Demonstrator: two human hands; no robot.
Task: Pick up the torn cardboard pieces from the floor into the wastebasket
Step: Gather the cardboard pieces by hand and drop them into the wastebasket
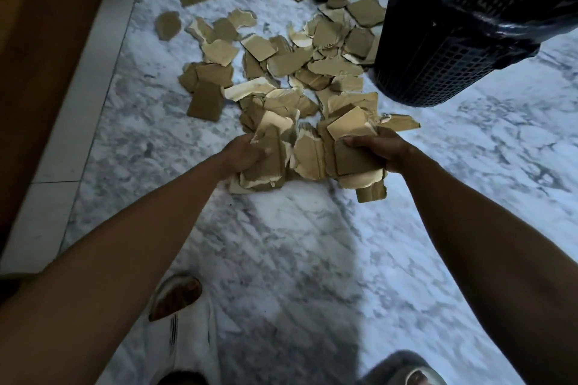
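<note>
Several torn brown cardboard pieces (281, 50) lie scattered over the marble floor, from the middle to the far side. A bunch of the nearest pieces (312, 153) is held between both hands just above the floor. My left hand (247, 155) grips the bunch's left side, thumb over a brown piece. My right hand (380, 147) grips the right side, fingers curled round a stack of pieces. The black mesh wastebasket (444, 53), lined with a dark plastic bag, stands at the upper right, just beyond my right hand.
A brown wooden panel (40, 56) with a white floor strip (78, 122) runs along the left. Two slippered feet (184, 322) stand at the bottom. White-grey marble floor (297, 259) stretches between the feet and the cardboard.
</note>
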